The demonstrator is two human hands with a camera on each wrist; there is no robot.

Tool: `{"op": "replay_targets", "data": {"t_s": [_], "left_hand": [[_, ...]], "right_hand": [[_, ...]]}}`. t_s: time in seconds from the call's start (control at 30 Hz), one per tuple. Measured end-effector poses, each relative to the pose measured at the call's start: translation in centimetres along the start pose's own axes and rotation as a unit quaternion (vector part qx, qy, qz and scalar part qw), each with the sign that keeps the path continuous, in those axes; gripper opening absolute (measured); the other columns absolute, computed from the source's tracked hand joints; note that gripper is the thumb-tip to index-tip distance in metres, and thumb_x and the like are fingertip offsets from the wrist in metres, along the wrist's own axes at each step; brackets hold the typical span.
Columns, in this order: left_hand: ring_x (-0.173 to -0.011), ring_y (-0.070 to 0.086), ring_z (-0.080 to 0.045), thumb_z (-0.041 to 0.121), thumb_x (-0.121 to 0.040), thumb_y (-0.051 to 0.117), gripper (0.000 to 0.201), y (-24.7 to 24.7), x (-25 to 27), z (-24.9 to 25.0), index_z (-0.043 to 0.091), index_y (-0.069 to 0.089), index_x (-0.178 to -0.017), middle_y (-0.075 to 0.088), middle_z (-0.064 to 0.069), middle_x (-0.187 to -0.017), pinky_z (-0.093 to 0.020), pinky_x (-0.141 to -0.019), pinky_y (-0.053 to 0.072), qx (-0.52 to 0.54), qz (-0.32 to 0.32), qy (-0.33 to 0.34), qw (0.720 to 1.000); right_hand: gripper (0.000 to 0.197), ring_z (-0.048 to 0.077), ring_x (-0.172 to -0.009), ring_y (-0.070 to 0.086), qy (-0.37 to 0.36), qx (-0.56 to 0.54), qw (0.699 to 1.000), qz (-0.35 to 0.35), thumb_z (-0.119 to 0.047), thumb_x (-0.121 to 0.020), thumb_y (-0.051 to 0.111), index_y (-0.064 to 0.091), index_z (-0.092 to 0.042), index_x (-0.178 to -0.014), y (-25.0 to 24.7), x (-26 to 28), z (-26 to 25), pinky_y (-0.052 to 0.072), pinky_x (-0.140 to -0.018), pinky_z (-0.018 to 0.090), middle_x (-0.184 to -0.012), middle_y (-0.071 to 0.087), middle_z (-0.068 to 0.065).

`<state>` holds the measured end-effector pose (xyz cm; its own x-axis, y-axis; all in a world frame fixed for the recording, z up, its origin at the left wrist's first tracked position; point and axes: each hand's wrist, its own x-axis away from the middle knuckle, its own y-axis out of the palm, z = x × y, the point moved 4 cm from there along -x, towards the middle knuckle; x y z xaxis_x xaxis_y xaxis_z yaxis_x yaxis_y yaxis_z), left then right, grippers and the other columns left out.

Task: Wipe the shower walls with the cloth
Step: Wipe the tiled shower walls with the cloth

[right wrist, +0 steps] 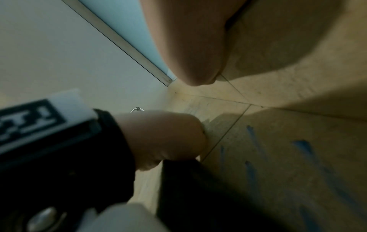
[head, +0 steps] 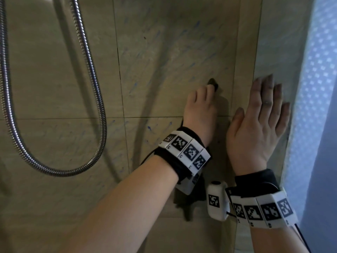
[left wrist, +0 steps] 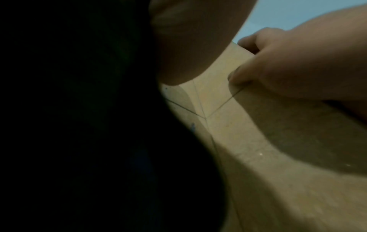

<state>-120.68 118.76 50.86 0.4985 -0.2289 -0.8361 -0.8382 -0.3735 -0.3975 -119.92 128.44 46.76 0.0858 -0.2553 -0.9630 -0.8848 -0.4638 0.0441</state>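
Cloth, dark and bunched, sits under the left hand, whose curled fingers clamp it against the beige tiled shower wall; 1 corner pokes out past the fingertips at 12 o'clock and a tail hangs below the wrist at 6 o'clock. At 3 o'clock of that hand, just beside it, the right hand lies flat with fingers spread on the narrow tile strip near the blue dotted curtain, holding nothing. Wiping looks to be under way, early on: blue streaks cover the tiles from 9 to 12 o'clock. Next stroke probably calls for steady pressure toward those streaks, minding the metal hose hanging at 9 o'clock.
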Motion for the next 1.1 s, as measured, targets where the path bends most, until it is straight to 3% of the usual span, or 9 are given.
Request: {"op": "replay_targets", "data": {"t_s": [0.1,0.27,0.4,0.53,0.8,0.97,1.1], "left_hand": [[-0.089,0.035,-0.024,0.018,-0.073,0.027,0.052,-0.1,-0.7,0.0,0.009,0.074,-0.094,0.063,-0.004,-0.101,-0.032,-0.072,0.027,0.027,0.034,0.029,0.999],[-0.084,0.04,-0.025,0.01,-0.072,0.033,0.04,-0.4,-0.1,-1.9,0.005,0.073,-0.079,0.064,-0.01,-0.094,-0.033,-0.069,0.027,0.022,0.039,0.014,0.999],[-0.08,0.057,-0.026,0.012,-0.072,0.034,0.044,-0.2,1.5,-5.5,0.001,0.073,-0.09,0.065,-0.012,-0.096,-0.034,-0.07,0.028,-0.031,0.037,-0.031,0.998],[-0.087,0.057,-0.025,0.012,-0.08,0.032,0.044,0.9,4.2,-9.2,0.003,0.068,-0.104,0.061,-0.009,-0.101,-0.033,-0.078,0.035,-0.107,0.021,-0.112,0.988],[-0.09,0.055,-0.017,0.015,-0.083,0.019,0.051,0.6,7.1,-14.0,0.018,0.067,-0.101,0.058,-0.001,-0.101,-0.03,-0.077,0.041,-0.244,-0.019,-0.178,0.953],[-0.09,0.059,-0.017,0.019,-0.078,0.023,0.054,0.2,5.9,-12.9,0.013,0.07,-0.105,0.063,-0.002,-0.102,-0.032,-0.079,0.037,-0.201,-0.032,-0.249,0.947],[-0.085,0.056,-0.019,0.008,-0.082,0.031,0.042,-0.2,3.9,-10.5,0.01,0.068,-0.102,0.059,-0.004,-0.099,-0.029,-0.073,0.04,-0.157,-0.009,-0.213,0.964]], "right_hand": [[0.059,0.025,-0.145,0.018,0.0,0.002,1.0,0.003,-0.015,-0.098,0.044,0.019,-0.012,-0.151,0.0,0.0,0.0,0.005,-0.117,0.04,-0.157,0.023,0.008],[0.058,0.025,-0.145,0.018,0.0,-0.002,1.0,0.001,-0.015,-0.099,0.045,0.02,-0.012,-0.151,-0.1,0.0,0.1,0.007,-0.117,0.041,-0.157,0.023,0.009],[0.059,0.024,-0.146,0.013,-0.002,-0.008,1.0,-0.016,-0.017,-0.099,0.043,0.017,-0.014,-0.152,-0.2,0.0,0.1,0.0,-0.117,0.036,-0.158,0.019,0.007],[0.059,0.024,-0.146,0.012,0.001,-0.011,1.0,-0.018,-0.016,-0.099,0.043,0.016,-0.014,-0.152,-0.2,-0.1,0.2,-0.009,-0.116,0.029,-0.159,0.018,0.007],[0.058,0.024,-0.146,0.013,0.003,-0.008,1.0,-0.018,-0.016,-0.099,0.041,0.017,-0.013,-0.152,-0.3,0.0,0.0,-0.007,-0.116,0.031,-0.159,0.018,0.007],[0.061,0.023,-0.146,0.012,0.008,-0.008,1.0,-0.025,-0.016,-0.099,0.042,0.013,-0.015,-0.153,-0.1,0.0,0.0,-0.004,-0.117,0.035,-0.159,0.016,0.006],[0.061,0.024,-0.146,0.012,0.011,-0.013,1.0,-0.024,-0.016,-0.099,0.043,0.014,-0.015,-0.153,-0.1,0.0,0.0,0.002,-0.117,0.041,-0.159,0.017,0.006]]}}
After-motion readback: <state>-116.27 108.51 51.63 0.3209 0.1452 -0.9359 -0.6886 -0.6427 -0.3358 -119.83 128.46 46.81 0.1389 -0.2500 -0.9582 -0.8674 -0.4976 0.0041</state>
